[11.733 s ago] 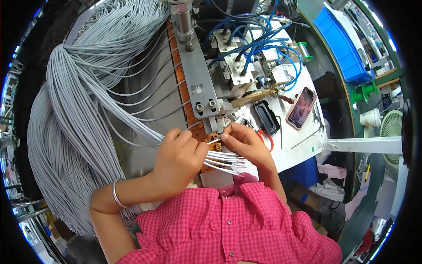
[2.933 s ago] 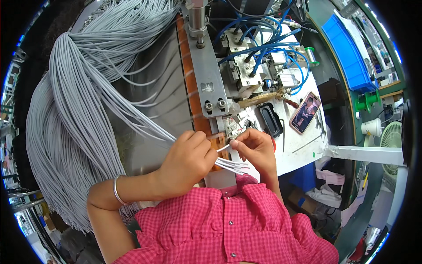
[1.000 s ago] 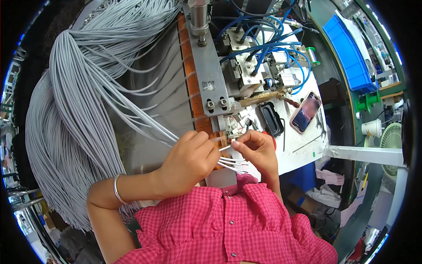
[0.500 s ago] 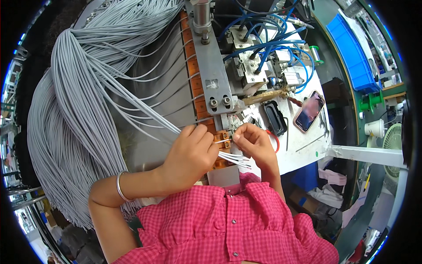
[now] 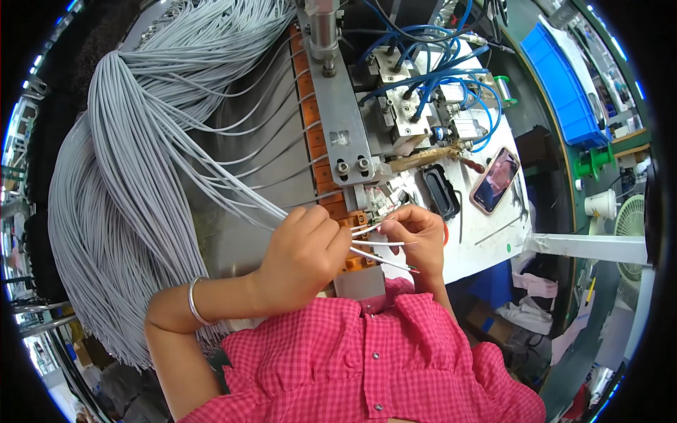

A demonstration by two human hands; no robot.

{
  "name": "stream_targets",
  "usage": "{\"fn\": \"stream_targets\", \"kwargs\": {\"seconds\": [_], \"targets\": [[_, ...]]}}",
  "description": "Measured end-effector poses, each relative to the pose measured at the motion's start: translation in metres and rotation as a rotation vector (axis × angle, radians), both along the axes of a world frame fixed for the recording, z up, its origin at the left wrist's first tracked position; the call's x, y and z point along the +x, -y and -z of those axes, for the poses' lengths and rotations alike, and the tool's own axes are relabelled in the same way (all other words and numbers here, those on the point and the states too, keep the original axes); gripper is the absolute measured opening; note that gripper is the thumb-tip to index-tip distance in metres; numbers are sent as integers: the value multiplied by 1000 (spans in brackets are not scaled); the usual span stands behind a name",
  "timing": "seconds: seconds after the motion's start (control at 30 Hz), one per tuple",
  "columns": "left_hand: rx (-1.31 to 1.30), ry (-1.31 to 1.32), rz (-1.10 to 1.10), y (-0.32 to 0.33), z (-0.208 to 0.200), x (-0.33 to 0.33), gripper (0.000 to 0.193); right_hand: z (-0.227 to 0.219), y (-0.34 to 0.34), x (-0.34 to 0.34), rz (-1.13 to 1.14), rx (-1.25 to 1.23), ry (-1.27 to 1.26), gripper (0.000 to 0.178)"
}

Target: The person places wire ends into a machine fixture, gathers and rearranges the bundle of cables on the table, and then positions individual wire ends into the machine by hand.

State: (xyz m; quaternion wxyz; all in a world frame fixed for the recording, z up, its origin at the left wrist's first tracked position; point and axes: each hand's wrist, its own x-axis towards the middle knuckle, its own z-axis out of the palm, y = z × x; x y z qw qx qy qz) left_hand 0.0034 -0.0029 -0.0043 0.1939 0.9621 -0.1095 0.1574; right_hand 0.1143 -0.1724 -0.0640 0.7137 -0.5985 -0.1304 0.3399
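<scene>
- The left hand (image 5: 305, 247) is curling closed, back upward, and is gripping a small bunch of grey cables (image 5: 243, 192) inside its fist.
- The right hand (image 5: 417, 240) is pinching, thumb against forefinger, at the tip of one cable end (image 5: 365, 230); its other fingers are bending toward the palm.
- The bunch is running in from the far left, passing through the left hand and coming out on its right as several pale, straight ends.
- These loose ends (image 5: 381, 259) are fanning slightly toward the right and near side, some showing thin bare-looking wires, with red and green at the nearest tips.
- The pinched end is lying just beside the near part of an orange strip (image 5: 316, 137), between the two hands.
- A thick grey bundle (image 5: 134, 176) is hanging in a heap at left.
- On the white worktop (image 5: 486, 240) at right, a phone (image 5: 496, 180) is lying beside a black tray (image 5: 442, 192).
</scene>
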Motion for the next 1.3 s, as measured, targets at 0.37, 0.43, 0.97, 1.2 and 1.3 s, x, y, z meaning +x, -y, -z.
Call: {"fn": "stream_targets", "kwargs": {"seconds": [0.37, 0.43, 0.97, 1.2, 1.3], "targets": [[-14, -65, -26, 1, -5, 1, 13, -18, 4, -1, -93, 43, -110, 6], [-25, -44, -17, 1, -5, 2, 13, -18, 6, 3, -296, 155, -219, 7], [-40, -75, 113, 1, 2, 4, 13, -2, 4, 3, -89, 17, 7, 7], [-71, -80, 88, -1, 1, 4, 12, 0, 3, 1, -85, 147, -139, 8], [-84, -72, 116, 1, 1, 4, 14, 1, 1, 0, -102, 221, -217, 9]]}}
